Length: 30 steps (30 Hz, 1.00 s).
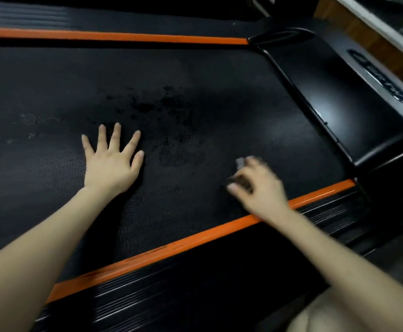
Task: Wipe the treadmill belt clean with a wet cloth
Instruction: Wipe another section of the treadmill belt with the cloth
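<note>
The black textured treadmill belt (pixel 195 75) fills the middle of the view, with darker wet patches near its centre and pale dusty marks at the left. My left hand (pixel 112 161) lies flat on the belt, fingers spread. My right hand (pixel 258 185), blurred by motion, grips a small dark cloth (pixel 240 164) against the belt near the near orange edge; only a grey corner and a dark fold of the cloth show past the fingers.
Orange side strips (pixel 171 248) (pixel 114 37) border the belt, with ribbed black foot rails (pixel 171 291) outside them. The glossy black motor cover (pixel 344 99) rises at the right. A wooden surface (pixel 373 44) lies beyond it.
</note>
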Tool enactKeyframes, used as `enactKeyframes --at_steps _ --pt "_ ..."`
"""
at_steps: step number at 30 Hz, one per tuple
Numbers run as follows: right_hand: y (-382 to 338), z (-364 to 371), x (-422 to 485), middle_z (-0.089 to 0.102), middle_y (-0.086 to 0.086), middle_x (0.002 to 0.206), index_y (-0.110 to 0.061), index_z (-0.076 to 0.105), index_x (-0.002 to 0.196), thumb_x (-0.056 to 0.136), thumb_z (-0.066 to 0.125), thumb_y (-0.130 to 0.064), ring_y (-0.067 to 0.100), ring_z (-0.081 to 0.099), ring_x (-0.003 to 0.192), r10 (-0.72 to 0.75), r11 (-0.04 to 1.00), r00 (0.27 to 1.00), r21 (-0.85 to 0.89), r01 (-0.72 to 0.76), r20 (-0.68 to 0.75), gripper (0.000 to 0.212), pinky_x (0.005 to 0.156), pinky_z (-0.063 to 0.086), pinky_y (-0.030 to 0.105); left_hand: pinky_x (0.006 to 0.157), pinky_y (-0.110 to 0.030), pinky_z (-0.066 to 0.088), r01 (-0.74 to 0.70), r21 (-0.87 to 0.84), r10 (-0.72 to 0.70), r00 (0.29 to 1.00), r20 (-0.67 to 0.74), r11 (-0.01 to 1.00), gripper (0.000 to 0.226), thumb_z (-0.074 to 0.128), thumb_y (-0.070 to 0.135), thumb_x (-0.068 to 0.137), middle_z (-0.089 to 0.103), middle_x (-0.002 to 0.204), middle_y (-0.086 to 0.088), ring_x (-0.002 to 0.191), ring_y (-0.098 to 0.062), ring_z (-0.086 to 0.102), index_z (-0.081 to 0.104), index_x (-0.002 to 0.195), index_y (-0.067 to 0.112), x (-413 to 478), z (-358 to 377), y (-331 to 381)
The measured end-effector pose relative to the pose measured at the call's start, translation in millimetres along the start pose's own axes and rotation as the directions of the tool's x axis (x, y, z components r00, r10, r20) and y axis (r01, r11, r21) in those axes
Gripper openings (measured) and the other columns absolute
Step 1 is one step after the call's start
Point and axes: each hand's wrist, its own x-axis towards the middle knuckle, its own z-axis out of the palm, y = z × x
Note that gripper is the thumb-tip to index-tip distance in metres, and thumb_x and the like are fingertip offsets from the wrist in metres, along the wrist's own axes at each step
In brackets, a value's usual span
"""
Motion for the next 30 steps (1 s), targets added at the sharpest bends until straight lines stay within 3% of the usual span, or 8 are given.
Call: enactKeyframes --at_steps 3,6,10,13,17,20,25,30 --pt "-71 25 -25 0.031 0.009 0.151 -0.021 0.063 0.102 0.083 0.059 -0.050 0.037 0.018 0.141 -0.310 0.950 0.919 0.105 0.293 0.242 0.035 0.116 0.014 0.050 0.112 -0.061 -0.003 -0.011 -0.010 0.012 1.000 0.011 1.000 0.057 0.018 0.053 0.096 0.010 0.159 -0.012 0.145 -0.037 -0.001 0.015 0.150 0.035 -1 -3 -1" --pt "-61 22 -5 0.026 0.004 0.154 -0.018 0.061 0.106 0.085 0.064 -0.041 0.033 0.011 0.144 -0.377 0.926 0.892 0.075 0.370 0.249 0.031 0.117 0.009 0.048 0.113 -0.060 -0.004 -0.027 -0.013 0.027 0.999 0.020 1.000 0.058 0.015 0.054 0.095 0.008 0.159 -0.011 0.145 -0.036 -0.002 0.014 0.150 0.036 -3 -4 -3" --pt "-23 18 57 0.026 0.007 0.154 -0.015 0.058 0.116 0.088 0.061 -0.033 0.034 0.015 0.143 -0.005 0.999 0.998 0.054 0.002 0.059 0.033 0.116 0.011 0.050 0.113 -0.059 -0.004 -0.026 0.010 0.026 1.000 0.013 1.000 0.058 0.014 0.054 0.095 0.007 0.159 -0.011 0.145 -0.036 -0.004 0.012 0.150 0.036 -4 -1 -3" --pt "-47 33 68 0.030 0.008 0.152 -0.021 0.052 0.128 0.091 0.057 -0.033 0.036 0.015 0.142 0.202 0.976 0.976 0.102 -0.194 -0.084 0.040 0.115 0.010 0.050 0.113 -0.060 -0.005 -0.018 0.008 0.018 1.000 0.016 1.000 0.057 0.013 0.053 0.095 0.006 0.159 -0.011 0.145 -0.036 -0.004 0.013 0.150 0.036 -3 1 -2" --pt "-103 54 18 0.034 0.009 0.150 -0.019 0.046 0.138 0.089 0.057 -0.032 0.038 0.018 0.141 -0.291 0.950 0.957 0.120 0.288 0.007 0.052 0.114 0.013 0.048 0.113 -0.059 -0.005 -0.024 -0.016 0.024 1.000 -0.009 1.000 0.056 0.013 0.053 0.097 0.010 0.159 -0.011 0.145 -0.037 -0.002 0.016 0.150 0.035 -4 2 -2" --pt "-76 42 49 0.038 0.010 0.147 -0.018 0.048 0.136 0.085 0.056 -0.031 0.036 0.025 0.139 -0.399 0.917 0.911 0.050 0.396 0.108 0.053 0.114 0.015 0.046 0.114 -0.058 -0.006 -0.019 -0.027 0.019 1.000 -0.010 0.999 0.057 0.013 0.053 0.096 0.010 0.159 -0.010 0.145 -0.036 -0.002 0.017 0.150 0.036 -4 3 -3" --pt "-10 28 134 0.039 0.011 0.147 -0.017 0.052 0.131 0.089 0.054 -0.032 0.038 0.025 0.139 0.198 0.978 0.967 0.099 -0.184 -0.158 0.045 0.112 0.023 0.051 0.114 -0.058 -0.006 0.001 -0.010 -0.001 1.000 -0.005 1.000 0.068 -0.002 0.058 0.087 0.010 0.159 -0.010 0.146 -0.035 -0.001 0.016 0.149 0.037 -3 4 -1" --pt "-8 33 131 0.033 0.006 0.151 -0.018 0.047 0.135 0.091 0.055 -0.033 0.032 0.015 0.143 0.182 0.980 0.964 0.117 -0.161 -0.192 0.047 0.116 0.015 0.047 0.115 -0.055 -0.004 0.003 -0.093 -0.002 1.000 0.010 0.996 0.076 -0.001 0.063 0.081 0.016 0.158 -0.008 0.146 -0.033 0.004 0.026 0.147 0.038 3 -11 -5"
